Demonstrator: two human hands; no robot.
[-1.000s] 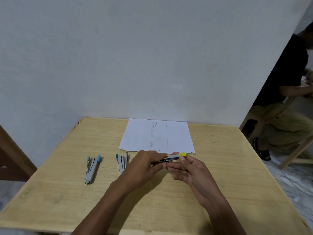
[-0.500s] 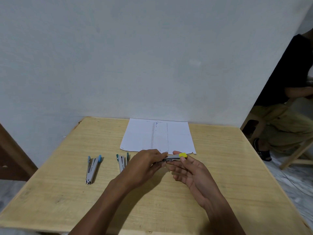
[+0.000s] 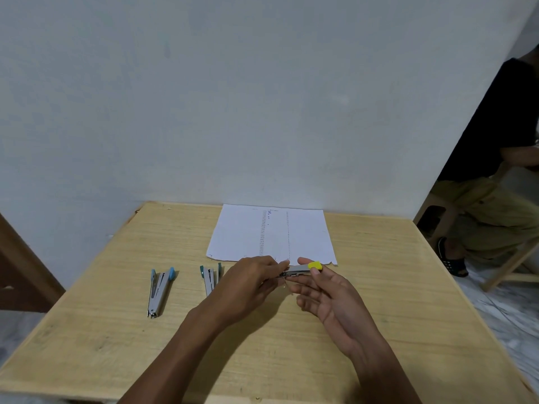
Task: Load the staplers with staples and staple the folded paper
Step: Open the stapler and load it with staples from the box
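A small metal stapler with a yellow end (image 3: pixel 302 269) is held above the wooden table (image 3: pixel 379 301), just in front of the white printed paper (image 3: pixel 271 233). My right hand (image 3: pixel 329 298) pinches its yellow end between thumb and forefinger. My left hand (image 3: pixel 248 282) grips its other end with the fingertips. A blue-tipped stapler (image 3: pixel 159 290) lies spread apart at the left. A green-tipped stapler (image 3: pixel 210 277) lies beside my left hand, partly hidden by it. No loose staples can be made out.
A white wall stands right behind the table's far edge. A person sits on a wooden stool (image 3: pixel 495 217) to the right, past the table's right edge. A brown wooden piece (image 3: pixel 20 275) shows at the left.
The hands and the yellow stapler have barely shifted. My left fingers have slid slightly along the stapler. The view has tilted a little.
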